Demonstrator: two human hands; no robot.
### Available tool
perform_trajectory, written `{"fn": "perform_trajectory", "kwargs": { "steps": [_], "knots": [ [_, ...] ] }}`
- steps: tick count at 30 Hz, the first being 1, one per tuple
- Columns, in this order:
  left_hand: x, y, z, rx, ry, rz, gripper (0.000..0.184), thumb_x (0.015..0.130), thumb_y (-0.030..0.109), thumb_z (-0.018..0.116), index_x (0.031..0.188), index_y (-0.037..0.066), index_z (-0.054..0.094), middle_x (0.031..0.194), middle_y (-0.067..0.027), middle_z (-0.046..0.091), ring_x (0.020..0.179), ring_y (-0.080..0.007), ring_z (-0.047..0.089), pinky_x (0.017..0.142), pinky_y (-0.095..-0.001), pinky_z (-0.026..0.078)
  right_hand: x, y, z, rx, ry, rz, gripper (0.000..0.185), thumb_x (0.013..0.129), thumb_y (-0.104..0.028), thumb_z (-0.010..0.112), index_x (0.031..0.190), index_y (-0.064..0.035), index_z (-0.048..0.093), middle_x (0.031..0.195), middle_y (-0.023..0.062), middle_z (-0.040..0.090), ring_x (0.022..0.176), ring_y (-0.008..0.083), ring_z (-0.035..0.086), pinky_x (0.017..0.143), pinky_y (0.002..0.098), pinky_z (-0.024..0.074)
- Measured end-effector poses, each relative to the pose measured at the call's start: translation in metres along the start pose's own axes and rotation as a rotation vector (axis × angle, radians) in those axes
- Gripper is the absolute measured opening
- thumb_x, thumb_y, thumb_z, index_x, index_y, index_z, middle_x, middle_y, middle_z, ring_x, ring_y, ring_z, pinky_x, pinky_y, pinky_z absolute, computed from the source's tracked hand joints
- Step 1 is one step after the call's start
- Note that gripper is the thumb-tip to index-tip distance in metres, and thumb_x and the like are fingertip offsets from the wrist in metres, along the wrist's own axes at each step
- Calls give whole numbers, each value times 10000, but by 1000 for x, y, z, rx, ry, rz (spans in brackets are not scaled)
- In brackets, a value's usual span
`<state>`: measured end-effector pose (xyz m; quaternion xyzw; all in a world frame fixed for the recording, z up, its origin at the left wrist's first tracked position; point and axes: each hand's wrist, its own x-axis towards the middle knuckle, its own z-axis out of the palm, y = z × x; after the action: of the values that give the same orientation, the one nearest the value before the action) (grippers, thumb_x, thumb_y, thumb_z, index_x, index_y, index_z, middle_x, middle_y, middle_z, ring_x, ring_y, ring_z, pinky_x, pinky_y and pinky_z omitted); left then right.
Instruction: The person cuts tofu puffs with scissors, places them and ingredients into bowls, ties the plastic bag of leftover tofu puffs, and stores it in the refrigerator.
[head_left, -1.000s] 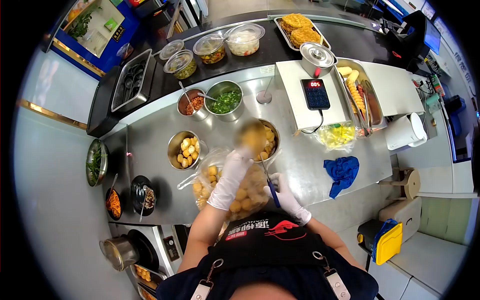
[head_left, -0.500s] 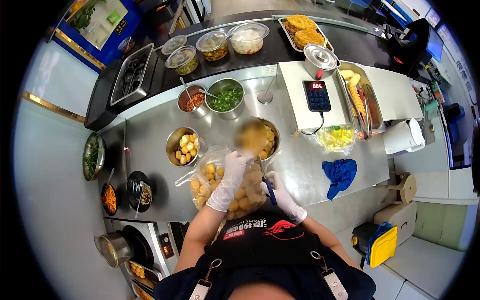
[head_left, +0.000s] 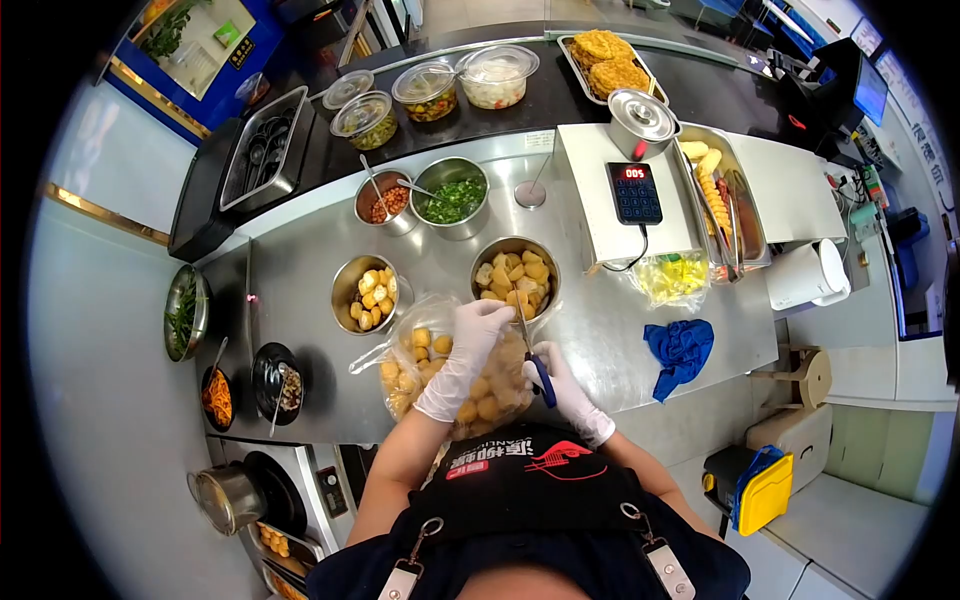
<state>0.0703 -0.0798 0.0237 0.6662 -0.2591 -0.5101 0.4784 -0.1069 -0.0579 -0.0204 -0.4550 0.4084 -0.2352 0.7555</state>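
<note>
Many golden puffs (head_left: 527, 272), partly blurred earlier, show clearly in the bowl (head_left: 515, 242).

From afar I see a commercial kitchen: a steel prep counter (head_left: 600, 345), chopped greens (head_left: 455, 203) in a steel pot (head_left: 458, 233) near its far edge, a cooking pot (head_left: 230, 500) off its near-left corner.

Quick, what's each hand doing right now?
Left hand: closed, apparently pinching a golden puff at the bowl.
Right hand: closed, holding blue-handled scissors.
</note>
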Motion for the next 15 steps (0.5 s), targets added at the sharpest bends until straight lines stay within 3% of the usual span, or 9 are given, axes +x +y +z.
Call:
{"fn": "perform_trajectory", "kwargs": {
  "steps": [9,15],
  "knots": [
    [10,0,4,-67,16,-15,255,776,154,678,930,-48,652,736,-77,646,598,-115,591,528,-234,460,-5,-8,-2,28,13,-1,408,878,-259,628,1125,-19,409,925,71,529,698,96,519,631,231,445],
    [36,-6,-11,190,45,76,279,807,128,650,1003,-71,635,772,-94,657,642,-112,603,543,-231,469,-18,2,-19,27,92,6,340,883,-243,618,1085,-49,424,861,51,538,672,96,532,609,223,435]
  ]
}}
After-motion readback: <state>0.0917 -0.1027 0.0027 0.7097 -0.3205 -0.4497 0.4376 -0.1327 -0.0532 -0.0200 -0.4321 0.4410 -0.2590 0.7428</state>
